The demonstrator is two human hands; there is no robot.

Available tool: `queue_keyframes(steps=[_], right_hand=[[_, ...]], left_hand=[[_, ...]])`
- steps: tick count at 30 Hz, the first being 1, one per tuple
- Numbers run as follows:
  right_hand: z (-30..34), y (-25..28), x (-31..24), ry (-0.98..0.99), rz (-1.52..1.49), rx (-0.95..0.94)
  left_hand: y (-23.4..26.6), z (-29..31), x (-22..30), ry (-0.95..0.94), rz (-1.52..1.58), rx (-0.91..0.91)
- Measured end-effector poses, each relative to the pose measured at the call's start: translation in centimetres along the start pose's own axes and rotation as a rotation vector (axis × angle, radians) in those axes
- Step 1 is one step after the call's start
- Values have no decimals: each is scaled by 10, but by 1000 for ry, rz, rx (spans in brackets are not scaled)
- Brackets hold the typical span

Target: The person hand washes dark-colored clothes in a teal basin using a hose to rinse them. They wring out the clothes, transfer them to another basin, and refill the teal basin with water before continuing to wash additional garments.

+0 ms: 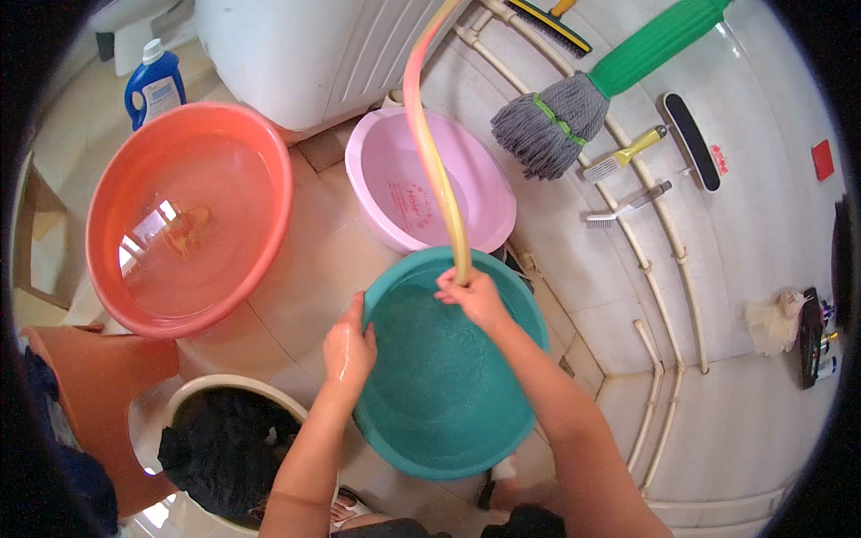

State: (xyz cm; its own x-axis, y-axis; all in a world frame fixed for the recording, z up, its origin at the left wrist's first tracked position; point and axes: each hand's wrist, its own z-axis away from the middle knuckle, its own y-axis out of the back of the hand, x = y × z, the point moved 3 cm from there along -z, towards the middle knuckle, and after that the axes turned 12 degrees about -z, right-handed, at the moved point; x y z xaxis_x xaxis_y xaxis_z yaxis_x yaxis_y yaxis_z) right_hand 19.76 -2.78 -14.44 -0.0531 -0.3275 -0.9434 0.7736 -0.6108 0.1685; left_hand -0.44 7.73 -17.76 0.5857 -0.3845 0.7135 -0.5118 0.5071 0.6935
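A teal plastic basin [535,341] with water in it stands before me. My left hand [348,350], wet at the back, is closed on the basin's left rim. Over the far side of the basin my right hand [477,298] is wrapped round the lower end of a yellowish hose [439,179]. That hose comes down from the top of the view, past the pink basin, and its tip is partly hidden by my fingers. The water's surface looks rippled.
A pink basin [368,184] sits just beyond. At left are an orange basin [100,242] of water, a blue bottle [161,85], a brown stool [99,368] and a cream tub [291,403] of dark cloth. A mop [560,121], brushes [628,154] and pipes [665,211] line the right wall.
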Motion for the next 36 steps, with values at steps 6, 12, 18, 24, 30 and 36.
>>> queue_keyframes(steps=[6, 12, 18, 24, 30, 36], right_hand=[[28, -47, -1, -453, -159, -430], [42, 25, 32, -567, 99, -236], [47, 103, 22, -366, 132, -9], [39, 141, 8, -307, 68, -177], [40, 173, 8, -289, -47, -181], [44, 203, 2, -245, -153, -189]], left_hand=[[5, 11, -5, 73, 25, 34], [-4, 24, -39, 180, 332, 14], [2, 81, -44, 395, 521, -72], [45, 104, 75, 278, 637, 3], [39, 111, 212, 29, 353, -91], [27, 141, 244, -120, -176, 47]])
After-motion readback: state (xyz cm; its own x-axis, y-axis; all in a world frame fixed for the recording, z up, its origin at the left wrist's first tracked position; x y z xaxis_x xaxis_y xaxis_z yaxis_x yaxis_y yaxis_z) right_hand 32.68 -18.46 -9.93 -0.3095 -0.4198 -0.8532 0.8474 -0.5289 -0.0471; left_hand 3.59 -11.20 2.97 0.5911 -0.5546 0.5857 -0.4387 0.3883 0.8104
